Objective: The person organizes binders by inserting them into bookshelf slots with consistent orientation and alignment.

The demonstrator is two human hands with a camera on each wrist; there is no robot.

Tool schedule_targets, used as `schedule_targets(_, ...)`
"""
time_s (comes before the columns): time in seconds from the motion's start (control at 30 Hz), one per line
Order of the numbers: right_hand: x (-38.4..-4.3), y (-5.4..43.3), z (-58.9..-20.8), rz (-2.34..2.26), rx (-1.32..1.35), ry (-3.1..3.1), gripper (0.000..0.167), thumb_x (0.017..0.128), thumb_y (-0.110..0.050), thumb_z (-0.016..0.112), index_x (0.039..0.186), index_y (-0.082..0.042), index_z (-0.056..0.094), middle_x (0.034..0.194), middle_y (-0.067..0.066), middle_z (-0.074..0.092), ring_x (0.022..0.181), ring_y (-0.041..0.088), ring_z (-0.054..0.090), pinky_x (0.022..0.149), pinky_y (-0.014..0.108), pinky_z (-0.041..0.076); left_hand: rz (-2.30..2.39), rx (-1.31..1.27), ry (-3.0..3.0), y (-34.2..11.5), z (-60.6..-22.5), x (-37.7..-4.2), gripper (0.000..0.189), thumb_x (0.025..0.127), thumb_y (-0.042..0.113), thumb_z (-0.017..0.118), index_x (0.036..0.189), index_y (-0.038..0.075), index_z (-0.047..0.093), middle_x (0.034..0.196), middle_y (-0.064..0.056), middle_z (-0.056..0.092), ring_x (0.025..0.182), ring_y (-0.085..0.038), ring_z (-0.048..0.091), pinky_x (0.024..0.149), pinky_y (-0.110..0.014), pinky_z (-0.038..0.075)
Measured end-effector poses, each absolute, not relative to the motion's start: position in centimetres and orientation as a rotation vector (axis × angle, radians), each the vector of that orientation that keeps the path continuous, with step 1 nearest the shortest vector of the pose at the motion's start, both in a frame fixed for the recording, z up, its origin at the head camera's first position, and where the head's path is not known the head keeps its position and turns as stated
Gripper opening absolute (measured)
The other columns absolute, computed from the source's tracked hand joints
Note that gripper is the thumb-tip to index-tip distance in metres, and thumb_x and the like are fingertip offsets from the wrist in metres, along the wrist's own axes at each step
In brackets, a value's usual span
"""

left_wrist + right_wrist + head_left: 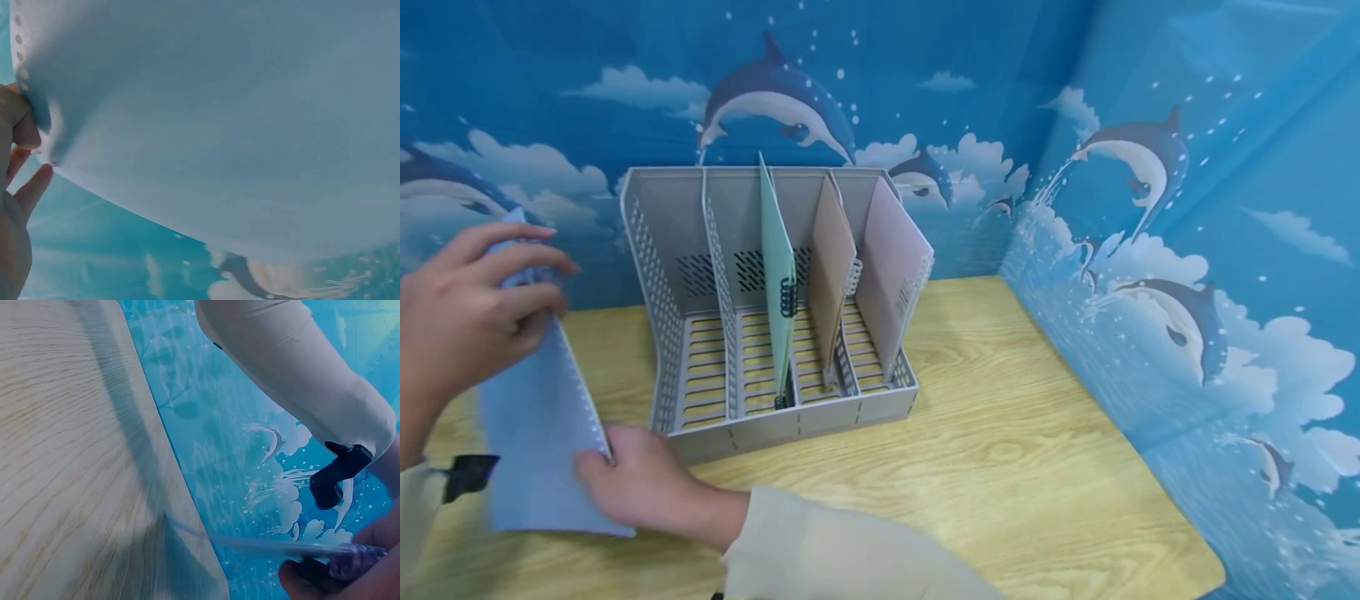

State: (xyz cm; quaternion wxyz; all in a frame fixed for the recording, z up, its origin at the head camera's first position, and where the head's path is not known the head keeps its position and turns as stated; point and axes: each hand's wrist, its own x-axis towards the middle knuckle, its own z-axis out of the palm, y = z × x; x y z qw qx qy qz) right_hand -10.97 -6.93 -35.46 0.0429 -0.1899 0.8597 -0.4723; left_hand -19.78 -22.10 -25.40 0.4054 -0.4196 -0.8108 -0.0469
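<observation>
A light blue notebook (538,433) stands tilted at the left of the head view, a row of holes along its edge. My left hand (482,300) grips its upper end, with curled fingers over the top. Lower down, my right hand (640,479) pinches the holed edge between thumb and fingers. The left wrist view is mostly filled by the notebook's cover (219,125), fingers (28,187) holding its corner. Seen nearly edge-on in the right wrist view, the notebook (269,545) has fingers around its end; whose they are, I cannot tell.
A grey file rack (730,446) with slotted compartments stands right of the hands. In it stand a green notebook (775,275), a brown notebook (831,275) and a pink notebook (891,275). The wooden table (1000,467) meets a blue dolphin-print backdrop (985,67).
</observation>
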Motion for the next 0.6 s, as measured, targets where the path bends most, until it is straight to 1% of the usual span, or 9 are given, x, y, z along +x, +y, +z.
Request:
schedule_targets(0.07, -10.9, -6.9, -35.4, -1.513, -0.581, 2.623, 0.024, 0.099, -0.025, 0.052, 0.100, -0.013, 0.072, 0.061, -0.012, 0.058, 0.049, -0.010, 0.044, 0.047, 0.006, 0.041, -0.085, -1.070, -1.989, -21.5, -25.0, -19.1, 0.018, 0.067, -0.019, 0.057, 0.053, -0.007, 0.058, 0.095, -0.031, 0.061, 0.111, -0.050, 0.049, 0.113, -0.052, 0.030)
schedule_targets(0.13, -11.0, -6.9, -35.3, -1.567, -0.593, 2.624, 0.026, 0.100, -0.026, 0.051, 0.102, -0.011, 0.072, 0.073, -0.009, 0.068, 0.058, -0.012, 0.051, 0.054, 0.004, 0.043, -0.050, -1.081, -1.968, -20.9, -24.6, -18.3, 0.019, 0.072, -0.017, 0.056, 0.055, -0.009, 0.059, 0.096, -0.031, 0.061, 0.112, -0.051, 0.049, 0.111, -0.054, 0.032)
schedule_targets(0.2, -11.0, -6.8, -35.3, -1.593, -0.629, 2.646, 0.028, 0.101, -0.025, 0.049, 0.107, -0.008, 0.070, 0.086, -0.004, 0.073, 0.068, -0.012, 0.057, 0.061, 0.003, 0.044, -0.037, -1.082, -1.959, -20.4, -24.2, -17.6, 0.018, 0.075, -0.016, 0.056, 0.058, -0.011, 0.060, 0.096, -0.031, 0.061, 0.114, -0.051, 0.049, 0.110, -0.056, 0.033)
schedule_targets(0.23, -11.0, -6.8, -35.2, -1.610, -0.639, 2.646, 0.028, 0.101, -0.025, 0.048, 0.109, -0.008, 0.070, 0.089, -0.002, 0.074, 0.071, -0.010, 0.059, 0.062, 0.003, 0.045, -0.044, -1.080, -1.956, -20.2, -24.1, -17.2, 0.018, 0.076, -0.015, 0.056, 0.060, -0.012, 0.061, 0.096, -0.031, 0.062, 0.114, -0.051, 0.049, 0.110, -0.056, 0.033)
schedule_targets(0.33, -11.0, -6.6, -35.1, -1.634, -0.671, 2.682, 0.029, 0.102, -0.022, 0.046, 0.108, -0.006, 0.069, 0.087, -0.001, 0.074, 0.069, -0.009, 0.058, 0.059, 0.004, 0.045, -0.094, -1.068, -1.908, -19.7, -24.0, -16.5, 0.023, 0.083, -0.013, 0.052, 0.062, -0.013, 0.061, 0.097, -0.030, 0.063, 0.116, -0.050, 0.050, 0.110, -0.055, 0.034)
schedule_targets(0.4, -10.9, -6.5, -35.1, -1.666, -0.705, 2.695, 0.029, 0.103, -0.021, 0.045, 0.105, -0.005, 0.069, 0.079, -0.002, 0.071, 0.061, -0.010, 0.052, 0.053, 0.004, 0.043, -0.151, -1.053, -1.824, -19.2, -24.0, -16.4, 0.028, 0.086, -0.011, 0.050, 0.060, -0.012, 0.059, 0.095, -0.028, 0.064, 0.117, -0.046, 0.052, 0.110, -0.054, 0.035)
schedule_targets(0.5, -10.9, -6.3, -35.2, -1.726, -0.786, 2.720, 0.029, 0.104, -0.018, 0.042, 0.097, -0.004, 0.066, 0.068, -0.003, 0.063, 0.052, -0.010, 0.042, 0.045, 0.005, 0.040, -0.203, -1.056, -1.707, -18.2, -24.0, -16.2, 0.039, 0.094, -0.003, 0.043, 0.057, -0.008, 0.056, 0.095, -0.024, 0.066, 0.119, -0.041, 0.053, 0.109, -0.054, 0.036)
schedule_targets(0.57, -10.9, -6.1, -35.3, -1.765, -0.852, 2.760, 0.029, 0.104, -0.016, 0.040, 0.092, -0.003, 0.063, 0.065, -0.003, 0.059, 0.052, -0.009, 0.039, 0.045, 0.005, 0.038, -0.248, -1.071, -1.629, -17.3, -24.0, -16.1, 0.042, 0.097, 0.004, 0.043, 0.059, -0.004, 0.058, 0.097, -0.021, 0.067, 0.120, -0.037, 0.054, 0.107, -0.054, 0.037)
schedule_targets(0.6, -10.9, -6.0, -35.4, -1.787, -0.883, 2.780, 0.029, 0.104, -0.015, 0.039, 0.091, -0.004, 0.062, 0.065, -0.003, 0.059, 0.053, -0.010, 0.039, 0.046, 0.005, 0.038, -0.272, -1.085, -1.600, -16.8, -24.0, -16.0, 0.041, 0.098, 0.008, 0.043, 0.063, -0.003, 0.060, 0.100, -0.019, 0.068, 0.121, -0.036, 0.054, 0.107, -0.054, 0.037)
